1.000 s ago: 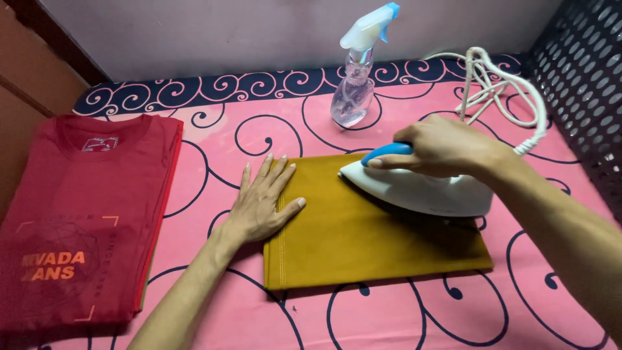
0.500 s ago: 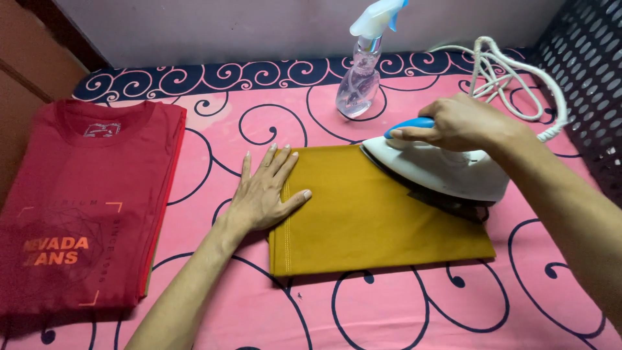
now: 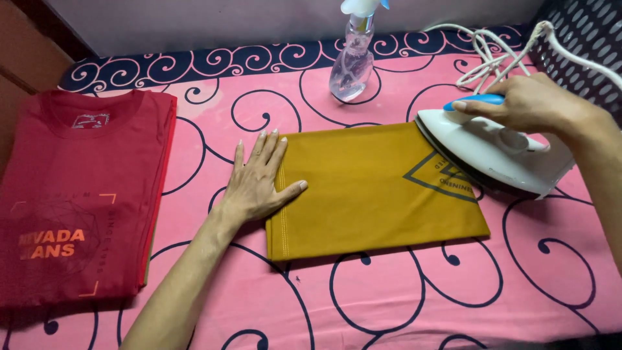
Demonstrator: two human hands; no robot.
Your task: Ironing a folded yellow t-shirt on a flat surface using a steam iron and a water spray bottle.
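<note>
One folded mustard shirt (image 3: 376, 188) lies mid-table on the pink cloth (image 3: 421, 304), with one iron (image 3: 492, 152), one spray bottle (image 3: 352, 61) behind it and one red shirt stack (image 3: 78, 194) at the far left. The left hand (image 3: 259, 181) lies flat, fingers spread, pressing the mustard shirt's left edge. The right hand (image 3: 531, 104) is closed around the iron's blue handle, the iron resting on the shirt's right end.
</note>
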